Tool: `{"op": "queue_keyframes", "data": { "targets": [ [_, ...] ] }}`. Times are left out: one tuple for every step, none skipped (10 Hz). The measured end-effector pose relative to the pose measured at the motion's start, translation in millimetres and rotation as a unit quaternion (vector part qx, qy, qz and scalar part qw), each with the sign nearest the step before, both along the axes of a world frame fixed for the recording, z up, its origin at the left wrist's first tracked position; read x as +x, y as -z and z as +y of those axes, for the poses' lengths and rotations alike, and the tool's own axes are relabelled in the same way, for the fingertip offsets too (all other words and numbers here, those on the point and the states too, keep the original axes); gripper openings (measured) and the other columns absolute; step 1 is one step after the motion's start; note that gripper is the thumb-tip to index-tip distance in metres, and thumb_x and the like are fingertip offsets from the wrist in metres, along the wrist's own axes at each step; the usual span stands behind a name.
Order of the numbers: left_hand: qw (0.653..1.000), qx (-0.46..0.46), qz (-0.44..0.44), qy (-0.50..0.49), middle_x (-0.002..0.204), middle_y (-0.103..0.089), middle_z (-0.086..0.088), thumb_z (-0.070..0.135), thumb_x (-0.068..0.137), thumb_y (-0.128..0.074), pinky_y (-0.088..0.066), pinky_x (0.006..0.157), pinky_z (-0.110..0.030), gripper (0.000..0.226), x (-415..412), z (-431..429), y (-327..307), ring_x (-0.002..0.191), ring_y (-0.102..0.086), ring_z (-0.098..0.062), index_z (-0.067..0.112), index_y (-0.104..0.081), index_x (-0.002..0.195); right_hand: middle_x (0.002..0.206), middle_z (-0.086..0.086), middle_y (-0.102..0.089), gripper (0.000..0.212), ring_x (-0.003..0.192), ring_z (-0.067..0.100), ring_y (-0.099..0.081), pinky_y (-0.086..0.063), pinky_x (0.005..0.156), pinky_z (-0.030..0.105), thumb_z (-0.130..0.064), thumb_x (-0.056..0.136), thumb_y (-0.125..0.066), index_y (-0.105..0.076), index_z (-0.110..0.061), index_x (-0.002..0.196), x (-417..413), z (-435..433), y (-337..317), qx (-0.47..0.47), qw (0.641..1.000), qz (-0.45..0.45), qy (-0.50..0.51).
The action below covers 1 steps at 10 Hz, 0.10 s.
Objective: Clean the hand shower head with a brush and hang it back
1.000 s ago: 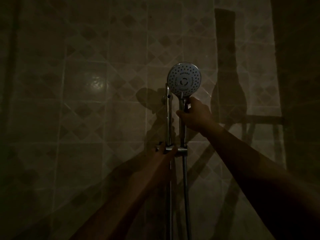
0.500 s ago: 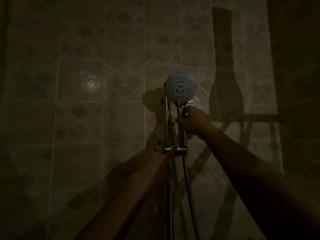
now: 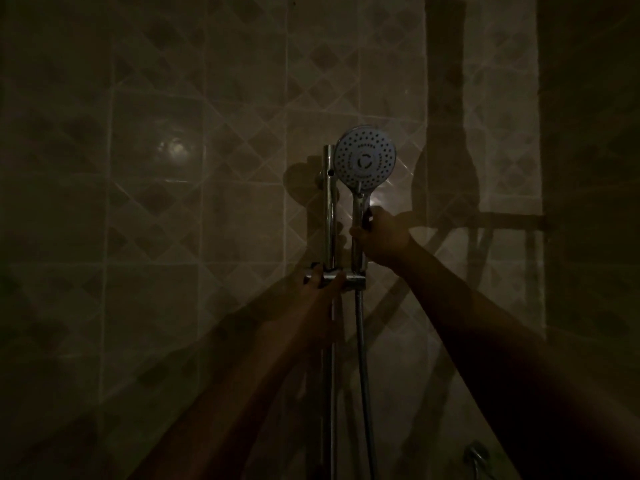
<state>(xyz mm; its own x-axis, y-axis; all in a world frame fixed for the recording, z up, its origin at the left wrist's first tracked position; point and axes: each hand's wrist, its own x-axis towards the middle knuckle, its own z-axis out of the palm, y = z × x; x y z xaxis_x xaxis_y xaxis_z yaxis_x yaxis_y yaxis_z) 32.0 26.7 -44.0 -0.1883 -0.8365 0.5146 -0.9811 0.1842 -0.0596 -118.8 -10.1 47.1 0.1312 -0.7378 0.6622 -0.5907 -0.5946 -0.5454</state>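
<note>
The room is very dim. A round chrome hand shower head (image 3: 365, 157) faces me with its handle pointing down into the bracket (image 3: 353, 279) on a vertical chrome rail (image 3: 329, 209). My right hand (image 3: 381, 237) grips the handle just below the head. My left hand (image 3: 320, 299) holds the bracket where it clamps the rail, thumb and fingers around it. The metal hose (image 3: 363, 368) hangs down from the handle's base. No brush is in view.
A tiled wall with diamond patterns (image 3: 207, 202) fills the view, with long shadows on its right part. A chrome fitting (image 3: 479, 457) shows at the lower right.
The shower head has come down, its handle now seated in the bracket. My right hand stayed on the handle and my left hand stayed on the bracket.
</note>
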Motion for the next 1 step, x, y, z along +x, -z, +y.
{"op": "queue_keyframes", "data": {
  "targets": [
    [0.997, -0.052, -0.007, 0.051, 0.165, -0.015, -0.006, 0.041, 0.09, -0.061, -0.028, 0.12, -0.049, 0.086, 14.7, 8.6, 12.9, 0.15, -0.019, -0.034, 0.032, -0.008, 0.158, 0.103, -0.003, -0.06, 0.024, 0.092, 0.011, -0.061, -0.043, 0.064, 0.012, -0.027, 0.1, -0.058, -0.057, -0.016, 0.121, -5.5, 21.9, 37.6, 0.01, 0.999, -0.001, -0.038]
  ]
}}
